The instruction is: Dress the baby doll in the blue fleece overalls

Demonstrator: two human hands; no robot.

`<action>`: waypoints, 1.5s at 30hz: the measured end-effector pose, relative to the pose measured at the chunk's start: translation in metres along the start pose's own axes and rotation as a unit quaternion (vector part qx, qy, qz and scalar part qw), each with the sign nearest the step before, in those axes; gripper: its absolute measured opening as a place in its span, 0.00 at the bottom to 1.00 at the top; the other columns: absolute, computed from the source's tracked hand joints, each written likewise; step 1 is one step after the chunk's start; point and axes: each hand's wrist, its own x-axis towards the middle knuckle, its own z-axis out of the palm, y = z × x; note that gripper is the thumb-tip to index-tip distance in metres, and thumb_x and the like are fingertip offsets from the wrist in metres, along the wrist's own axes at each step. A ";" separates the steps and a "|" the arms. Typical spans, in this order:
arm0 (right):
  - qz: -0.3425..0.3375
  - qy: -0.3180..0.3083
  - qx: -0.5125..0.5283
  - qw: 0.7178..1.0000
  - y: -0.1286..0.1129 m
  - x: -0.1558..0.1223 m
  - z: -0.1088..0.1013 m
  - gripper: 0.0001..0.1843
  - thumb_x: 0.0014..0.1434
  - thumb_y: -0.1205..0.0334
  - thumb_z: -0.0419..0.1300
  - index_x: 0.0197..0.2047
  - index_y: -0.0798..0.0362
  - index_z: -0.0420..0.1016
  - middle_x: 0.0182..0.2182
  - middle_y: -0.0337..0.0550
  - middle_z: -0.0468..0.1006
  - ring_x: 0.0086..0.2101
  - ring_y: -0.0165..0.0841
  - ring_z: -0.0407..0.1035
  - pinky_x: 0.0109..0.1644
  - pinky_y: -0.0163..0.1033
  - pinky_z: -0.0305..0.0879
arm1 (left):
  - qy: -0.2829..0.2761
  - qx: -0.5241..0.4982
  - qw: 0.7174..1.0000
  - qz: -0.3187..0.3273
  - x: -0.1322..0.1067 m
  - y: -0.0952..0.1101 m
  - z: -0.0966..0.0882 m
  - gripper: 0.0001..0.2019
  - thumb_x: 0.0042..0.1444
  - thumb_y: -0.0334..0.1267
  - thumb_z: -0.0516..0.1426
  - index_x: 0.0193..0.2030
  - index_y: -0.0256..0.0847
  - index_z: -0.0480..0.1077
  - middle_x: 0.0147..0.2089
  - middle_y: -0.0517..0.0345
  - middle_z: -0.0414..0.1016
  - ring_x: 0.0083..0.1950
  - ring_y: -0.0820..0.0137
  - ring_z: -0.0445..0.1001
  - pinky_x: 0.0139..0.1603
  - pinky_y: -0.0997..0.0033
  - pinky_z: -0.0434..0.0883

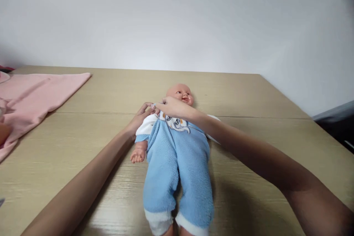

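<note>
A baby doll (181, 92) lies on its back on the table, head away from me. It wears a blue fleece romper (178, 169) with white cuffs, white sleeves and an animal face on the chest. My left hand (144, 112) is at the doll's shoulder on the left side, its bent fingers closed on the cloth there. Reaching across the chest, my right hand (173, 107) meets it at the same shoulder, thumb and fingers pinched on the romper near the neck. The fingertips of both hands touch or nearly touch, and the cloth between them is mostly hidden.
A pink cloth (52, 90) is spread at the left, with part of something skin-coloured on it at the frame's edge. The wooden table (262, 118) has a seam running across it. Behind stands a white wall (177, 18). Something dark (337, 121) shows beyond the right edge.
</note>
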 end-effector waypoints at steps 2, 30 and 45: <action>0.004 0.022 -0.026 0.999 0.000 -0.003 0.000 0.27 0.79 0.44 0.53 0.44 0.57 0.82 0.37 0.49 0.87 0.34 0.35 0.77 0.34 0.38 0.61 | -0.016 0.001 1.000 -0.014 0.002 0.000 0.002 0.32 0.46 0.58 0.81 0.45 0.44 0.71 0.36 0.64 0.80 0.33 0.71 0.76 0.34 0.75 0.74; 0.111 0.131 -0.265 0.949 0.003 -0.040 -0.012 0.21 0.69 0.67 0.59 0.57 0.68 0.86 0.53 0.77 0.84 0.56 0.60 0.80 0.57 0.53 0.75 | -0.101 0.396 0.911 -0.061 -0.023 0.064 -0.007 0.26 0.56 0.51 0.78 0.58 0.48 0.81 0.37 0.57 0.87 0.29 0.61 0.84 0.23 0.75 0.71; -0.017 -0.035 0.023 0.999 0.091 -0.120 -0.042 0.29 0.76 0.34 0.58 0.42 0.53 0.81 0.40 0.44 0.85 0.38 0.35 0.75 0.38 0.38 0.63 | -0.105 0.578 0.806 0.080 -0.022 0.045 -0.018 0.29 0.65 0.66 0.61 0.60 0.47 0.83 0.60 0.40 0.85 0.64 0.35 0.77 0.66 0.42 0.73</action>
